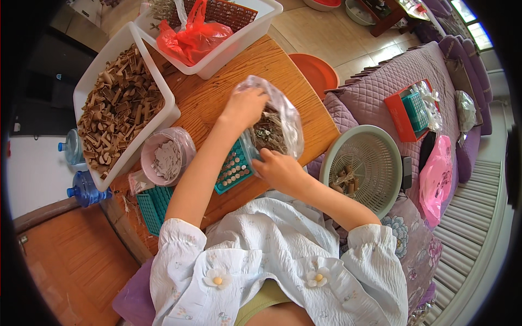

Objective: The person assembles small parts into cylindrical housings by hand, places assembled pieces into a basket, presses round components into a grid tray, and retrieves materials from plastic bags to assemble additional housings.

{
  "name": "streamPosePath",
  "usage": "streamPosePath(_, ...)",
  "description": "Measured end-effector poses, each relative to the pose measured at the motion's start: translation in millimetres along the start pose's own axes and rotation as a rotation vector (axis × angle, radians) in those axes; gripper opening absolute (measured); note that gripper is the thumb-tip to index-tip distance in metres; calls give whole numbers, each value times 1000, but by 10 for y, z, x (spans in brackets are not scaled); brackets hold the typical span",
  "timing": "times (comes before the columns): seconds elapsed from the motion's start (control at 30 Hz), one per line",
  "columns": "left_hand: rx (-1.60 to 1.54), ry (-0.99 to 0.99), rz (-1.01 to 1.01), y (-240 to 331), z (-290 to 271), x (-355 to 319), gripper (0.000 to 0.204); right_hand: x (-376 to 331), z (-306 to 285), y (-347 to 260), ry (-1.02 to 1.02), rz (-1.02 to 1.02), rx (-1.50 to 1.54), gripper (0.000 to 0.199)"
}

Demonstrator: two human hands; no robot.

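Observation:
A clear plastic bag point(292, 127) stands with its mouth spread on the wooden table in front of me. Inside it lies a heap of dry, grey-brown plant bits point(269, 133). My left hand point(247, 106) is closed on the bag's rim at the left, its fingertips partly hidden. On the near side my right hand point(278, 171) grips the bag's edge between thumb and fingers. Beneath my hands sits a teal tray point(220, 187) with small round, pale pieces in its holes; the bag and my left forearm cover part of it.
At the left a white bin point(171, 111) holds many brown cardboard-like pieces. Next to it stand a tub point(187, 142) of pale scraps and another teal tray point(149, 212). A red bag point(190, 41) lies in the far bin. A grey-green basket point(389, 163) stands right, beside a sofa point(391, 81).

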State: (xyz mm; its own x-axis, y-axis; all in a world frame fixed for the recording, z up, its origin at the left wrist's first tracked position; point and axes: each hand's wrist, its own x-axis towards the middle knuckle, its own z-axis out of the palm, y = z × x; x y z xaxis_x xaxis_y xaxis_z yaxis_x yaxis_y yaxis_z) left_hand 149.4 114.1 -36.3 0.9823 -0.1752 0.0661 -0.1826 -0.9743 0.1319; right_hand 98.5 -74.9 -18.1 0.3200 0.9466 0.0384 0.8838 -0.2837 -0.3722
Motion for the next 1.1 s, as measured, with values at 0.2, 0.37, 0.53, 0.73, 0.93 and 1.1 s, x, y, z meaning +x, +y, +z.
streamPosePath(0.2, -2, 42, -215, -271, 68, -30, 26, 60, -109, 393, 35, -13, 81, 7)
streamPosePath(0.37, -201, 128, -260, -208, -216, -70, 25, 155, -254, 678, 239, 109, 422, 12)
streamPosePath(0.53, -415, 284, -311, -46, -443, -220, 21, 365, -291, 553, 456, 364, 485, 16)
streamPosePath(0.73, -651, 417, -330, 195, -866, -668, 18, 529, -177, 457, 371, 345, 92, 18)
streamPosePath(0.93, -554, 579, -364, 83, -1147, -1292, 14, 571, -365, 379, 735, 293, 205, 20)
streamPosePath(1.1, -602, 812, -634, -582, -1220, -1589, 17, 688, -513, 431, 791, 287, 898, 18)
